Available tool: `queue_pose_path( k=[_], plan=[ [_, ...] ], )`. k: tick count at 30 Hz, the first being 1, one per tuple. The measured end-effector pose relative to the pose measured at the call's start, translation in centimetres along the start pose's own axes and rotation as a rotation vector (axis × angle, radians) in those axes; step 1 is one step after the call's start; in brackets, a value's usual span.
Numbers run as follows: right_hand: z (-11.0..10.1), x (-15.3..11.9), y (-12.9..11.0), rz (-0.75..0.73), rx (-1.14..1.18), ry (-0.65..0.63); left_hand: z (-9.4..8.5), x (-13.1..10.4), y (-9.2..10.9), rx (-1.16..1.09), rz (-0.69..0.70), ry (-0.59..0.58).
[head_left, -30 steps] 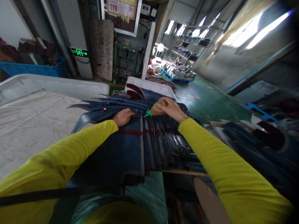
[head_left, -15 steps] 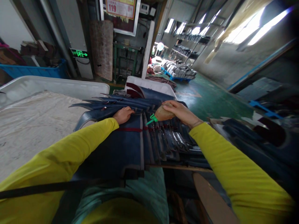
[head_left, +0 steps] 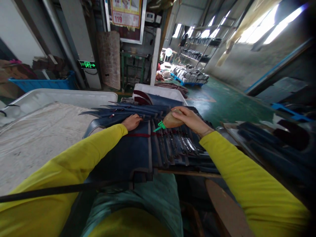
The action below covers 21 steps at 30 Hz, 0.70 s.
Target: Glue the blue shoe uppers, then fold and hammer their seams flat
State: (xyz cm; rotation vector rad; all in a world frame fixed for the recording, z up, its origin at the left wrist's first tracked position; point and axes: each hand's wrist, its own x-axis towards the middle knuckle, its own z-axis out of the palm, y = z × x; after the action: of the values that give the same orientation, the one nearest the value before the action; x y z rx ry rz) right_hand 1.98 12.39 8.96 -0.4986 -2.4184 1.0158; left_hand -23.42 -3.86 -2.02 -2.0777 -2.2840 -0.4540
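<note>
Dark blue leather-like pieces point(head_left: 118, 151) with grey edges and a dark red stripe lie overlapped in a fanned row in front of me. My left hand point(head_left: 132, 122) is closed at the upper edge of the front piece, its fingertips pinching there. My right hand point(head_left: 189, 119) is wrapped round a brownish squeeze bottle point(head_left: 172, 119), tilted with its green nozzle down to the left. The nozzle tip is just over the pieces, right of the front piece's grey edge; whether it touches them I cannot tell. Shiny wet-looking streaks point(head_left: 187, 144) run along the pieces to the right.
On the left stands a white bin point(head_left: 93, 95) with a pale cloth point(head_left: 49, 131) beside my left arm. Behind the pieces is another white bin point(head_left: 170, 90). More dark pieces point(head_left: 261, 138) lie at the right. A blue crate point(head_left: 41, 85) sits at the back left.
The nozzle has shifted very slightly left, with the bottle still in my right hand. My left hand keeps its place on the front piece. The camera view has tilted up slightly.
</note>
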Motion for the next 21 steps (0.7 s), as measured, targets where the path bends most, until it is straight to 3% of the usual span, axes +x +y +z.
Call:
queue_pose_path(
  k=[10,16,21],
  plan=[
    [-0.4,-1.9,-0.5,-0.070,-0.024,-0.032,-0.8,-0.1,0.7,0.097,0.020,-0.062],
    [-0.4,-2.4,-0.5,-0.071,-0.019,0.070,-1.2,-0.4,0.9,0.161,0.045,-0.125],
    [-0.7,-3.5,-1.2,-0.085,0.014,-0.011,-1.2,-0.7,0.6,0.180,0.126,-0.192]
  ],
)
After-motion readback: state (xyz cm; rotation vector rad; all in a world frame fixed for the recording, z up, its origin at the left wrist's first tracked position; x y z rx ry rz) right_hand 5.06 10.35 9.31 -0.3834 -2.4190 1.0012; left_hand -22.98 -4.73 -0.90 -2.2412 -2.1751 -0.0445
